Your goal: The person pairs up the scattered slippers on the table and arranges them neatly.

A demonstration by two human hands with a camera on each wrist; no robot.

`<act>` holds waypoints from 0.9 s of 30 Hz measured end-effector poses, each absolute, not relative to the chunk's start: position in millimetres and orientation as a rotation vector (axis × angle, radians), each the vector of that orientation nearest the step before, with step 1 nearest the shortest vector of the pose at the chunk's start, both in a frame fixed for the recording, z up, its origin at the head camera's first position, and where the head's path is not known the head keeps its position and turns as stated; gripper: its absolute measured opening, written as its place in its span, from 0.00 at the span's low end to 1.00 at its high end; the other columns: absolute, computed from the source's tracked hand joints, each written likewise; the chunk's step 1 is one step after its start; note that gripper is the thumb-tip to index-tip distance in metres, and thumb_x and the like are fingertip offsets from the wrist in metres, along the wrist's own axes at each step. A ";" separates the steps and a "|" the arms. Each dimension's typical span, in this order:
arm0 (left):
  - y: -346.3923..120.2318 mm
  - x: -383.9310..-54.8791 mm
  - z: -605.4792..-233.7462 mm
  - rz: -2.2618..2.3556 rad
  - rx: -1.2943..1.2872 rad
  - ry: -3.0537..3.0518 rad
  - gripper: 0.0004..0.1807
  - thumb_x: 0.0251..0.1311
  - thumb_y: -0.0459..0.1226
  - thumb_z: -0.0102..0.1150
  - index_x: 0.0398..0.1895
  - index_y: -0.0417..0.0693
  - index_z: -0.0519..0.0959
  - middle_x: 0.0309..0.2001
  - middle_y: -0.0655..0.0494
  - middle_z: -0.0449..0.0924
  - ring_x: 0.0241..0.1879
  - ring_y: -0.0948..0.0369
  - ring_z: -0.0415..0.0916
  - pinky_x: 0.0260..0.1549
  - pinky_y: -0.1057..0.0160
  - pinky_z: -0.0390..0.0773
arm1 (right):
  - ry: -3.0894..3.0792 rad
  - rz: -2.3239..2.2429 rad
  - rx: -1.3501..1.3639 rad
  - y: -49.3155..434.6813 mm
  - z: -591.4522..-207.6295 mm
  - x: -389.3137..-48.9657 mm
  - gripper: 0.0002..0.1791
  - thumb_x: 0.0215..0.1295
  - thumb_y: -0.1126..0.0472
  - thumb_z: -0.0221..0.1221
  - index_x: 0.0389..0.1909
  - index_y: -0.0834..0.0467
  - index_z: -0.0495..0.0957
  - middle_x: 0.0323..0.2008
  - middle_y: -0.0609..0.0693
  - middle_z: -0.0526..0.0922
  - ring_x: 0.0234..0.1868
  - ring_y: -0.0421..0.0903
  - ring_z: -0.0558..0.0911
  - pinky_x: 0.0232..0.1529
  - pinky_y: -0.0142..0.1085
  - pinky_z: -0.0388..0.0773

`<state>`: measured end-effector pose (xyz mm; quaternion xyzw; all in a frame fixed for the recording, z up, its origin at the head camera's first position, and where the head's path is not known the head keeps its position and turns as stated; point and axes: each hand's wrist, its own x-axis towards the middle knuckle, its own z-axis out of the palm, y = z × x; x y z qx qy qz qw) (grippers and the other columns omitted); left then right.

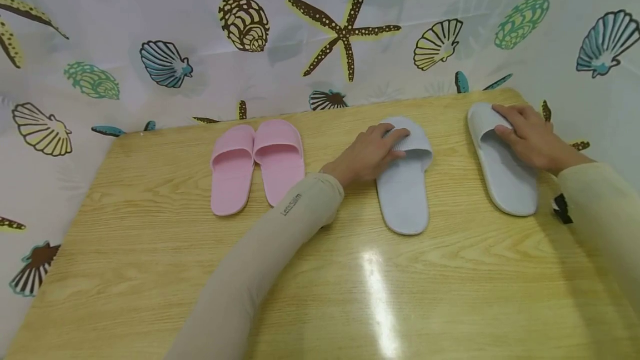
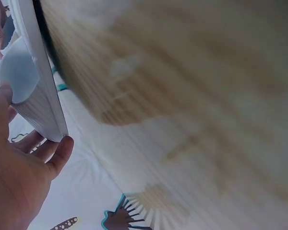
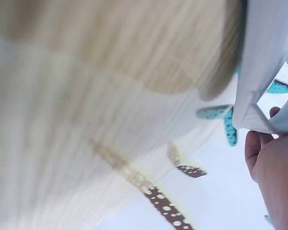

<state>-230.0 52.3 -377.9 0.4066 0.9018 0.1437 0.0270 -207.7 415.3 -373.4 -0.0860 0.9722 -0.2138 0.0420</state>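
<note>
Two light grey slippers lie apart on the wooden table, toes toward the back. My left hand grips the left grey slipper by its ribbed strap near the toe. In the left wrist view, the thumb and fingers of that hand pinch the strap end. On the far right, my right hand holds the right grey slipper at its strap, covering part of the right side. Fingers of the right hand curl at that slipper's toe in the right wrist view.
Left of my left hand, a pink slipper stands beside another pink slipper, whose heel my sleeve partly hides. A cloth printed with shells and starfish hangs behind the table. A small black item shows by my right sleeve.
</note>
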 end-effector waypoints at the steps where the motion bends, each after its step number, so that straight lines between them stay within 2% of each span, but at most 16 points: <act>1: 51.8 -227.9 -377.1 0.445 1.266 2.794 0.27 0.77 0.52 0.39 0.75 0.59 0.59 0.72 0.46 0.61 0.71 0.49 0.63 0.67 0.48 0.66 | 2.981 -0.668 -0.272 414.2 -373.2 -205.8 0.34 0.81 0.45 0.35 0.80 0.51 0.39 0.73 0.76 0.44 0.72 0.79 0.45 0.63 0.75 0.36; 5: 47.6 -219.5 -374.7 0.394 1.285 2.823 0.27 0.76 0.54 0.39 0.74 0.60 0.61 0.71 0.48 0.63 0.69 0.51 0.65 0.64 0.50 0.69 | 3.025 -0.685 -0.337 407.9 -371.7 -198.7 0.33 0.81 0.47 0.38 0.80 0.49 0.42 0.73 0.76 0.47 0.71 0.79 0.48 0.64 0.74 0.41; 10: 37.2 -208.0 -374.1 0.352 1.288 2.820 0.26 0.76 0.54 0.38 0.73 0.60 0.61 0.71 0.47 0.63 0.68 0.51 0.66 0.62 0.50 0.72 | 3.086 -0.657 -0.471 398.5 -371.6 -188.4 0.32 0.80 0.50 0.43 0.79 0.54 0.50 0.68 0.77 0.56 0.66 0.77 0.57 0.60 0.70 0.53; 16: 26.3 -194.9 -374.0 0.261 1.321 2.854 0.27 0.77 0.54 0.39 0.73 0.58 0.61 0.70 0.46 0.64 0.69 0.51 0.64 0.65 0.51 0.69 | 3.052 -0.742 -0.575 388.1 -373.2 -173.4 0.31 0.78 0.54 0.47 0.78 0.53 0.53 0.66 0.75 0.58 0.64 0.73 0.58 0.57 0.66 0.53; 20: 20.8 -188.2 -374.8 0.228 1.337 2.867 0.26 0.77 0.53 0.39 0.73 0.56 0.62 0.69 0.45 0.65 0.69 0.51 0.63 0.70 0.54 0.63 | 3.045 -0.771 -0.646 380.1 -373.0 -164.9 0.31 0.76 0.56 0.51 0.77 0.51 0.56 0.64 0.72 0.61 0.63 0.71 0.60 0.57 0.64 0.54; 27: 4.8 -172.6 -375.3 0.232 1.392 2.855 0.25 0.77 0.50 0.39 0.72 0.52 0.61 0.68 0.43 0.64 0.68 0.50 0.63 0.72 0.56 0.60 | 2.992 -0.788 -0.666 370.7 -372.9 -151.8 0.32 0.76 0.58 0.50 0.78 0.48 0.54 0.67 0.71 0.60 0.65 0.71 0.59 0.57 0.64 0.55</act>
